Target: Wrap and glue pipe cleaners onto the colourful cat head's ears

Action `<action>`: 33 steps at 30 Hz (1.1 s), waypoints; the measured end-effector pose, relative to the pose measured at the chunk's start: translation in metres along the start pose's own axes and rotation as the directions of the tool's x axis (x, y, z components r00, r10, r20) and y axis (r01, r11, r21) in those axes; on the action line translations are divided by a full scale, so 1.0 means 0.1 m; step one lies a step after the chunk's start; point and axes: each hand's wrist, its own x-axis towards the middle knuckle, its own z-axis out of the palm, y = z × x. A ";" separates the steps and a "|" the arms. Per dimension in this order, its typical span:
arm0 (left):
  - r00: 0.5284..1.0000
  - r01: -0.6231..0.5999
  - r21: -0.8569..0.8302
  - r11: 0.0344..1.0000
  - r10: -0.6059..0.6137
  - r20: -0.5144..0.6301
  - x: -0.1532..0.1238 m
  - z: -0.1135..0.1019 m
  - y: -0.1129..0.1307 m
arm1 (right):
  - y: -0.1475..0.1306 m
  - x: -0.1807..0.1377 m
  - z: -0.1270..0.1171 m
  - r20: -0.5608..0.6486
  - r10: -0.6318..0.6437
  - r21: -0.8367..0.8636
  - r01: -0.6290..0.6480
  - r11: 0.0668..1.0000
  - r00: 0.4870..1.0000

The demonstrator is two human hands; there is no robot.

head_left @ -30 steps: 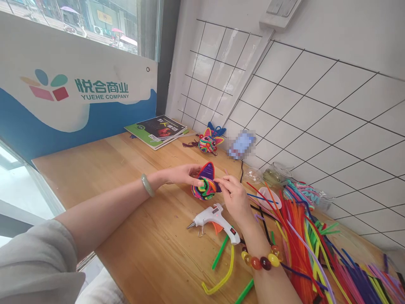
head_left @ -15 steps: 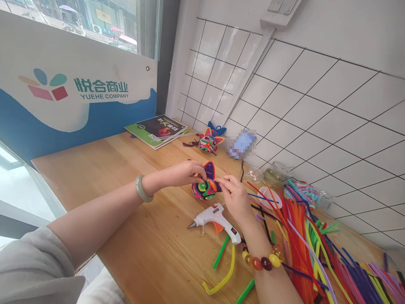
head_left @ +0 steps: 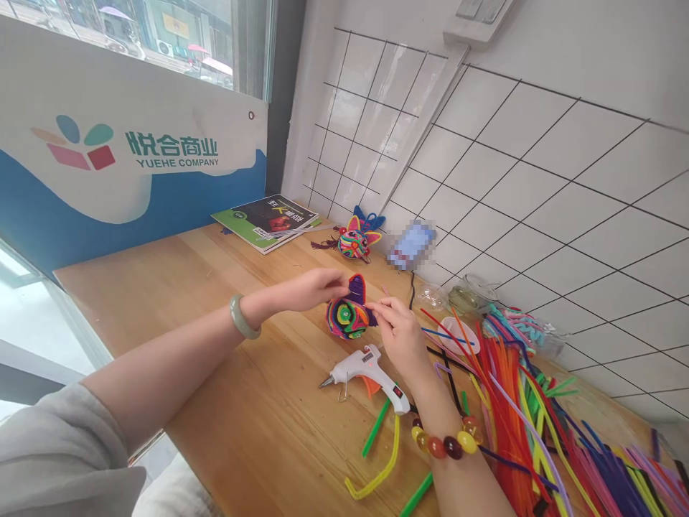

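Note:
A colourful animal head of coiled pipe cleaners, with a round green eye and a red-edged purple ear, rests on the wooden table. My left hand is at the upper left of it, thumb and fingers pinched by the ear; a thin pale line shows at the fingertips, too fine to name. From the right, my right hand pinches at the head's upper right edge, partly covering a second purple part. Just below lies a white hot glue gun, its nozzle pointing left and a small red light showing.
A finished-looking similar animal head sits at the back, near a blurred phone and booklets. Many loose pipe cleaners cover the right side. Green and yellow pieces lie near the front. Clear plastic containers stand by the wall.
My left hand has lifted slightly and drawn back left from the head, uncovering more of the green eye and the ear. The right hand stays in place.

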 end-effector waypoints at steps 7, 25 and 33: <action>0.678 -0.233 -0.543 0.807 -0.265 -0.686 0.10 -0.44 -0.28 | 0.00 -0.01 0.01 -0.015 -0.006 0.023 0.006 1.000 1.000; 0.967 -0.255 0.164 0.953 0.247 0.067 -0.01 -0.14 0.07 | 0.01 -0.01 0.02 -0.013 0.011 0.004 -0.011 1.000 1.000; 0.913 -0.408 0.531 0.743 0.322 0.250 -0.05 0.09 0.07 | 0.03 0.00 0.03 -0.028 -0.016 0.013 0.017 1.000 0.999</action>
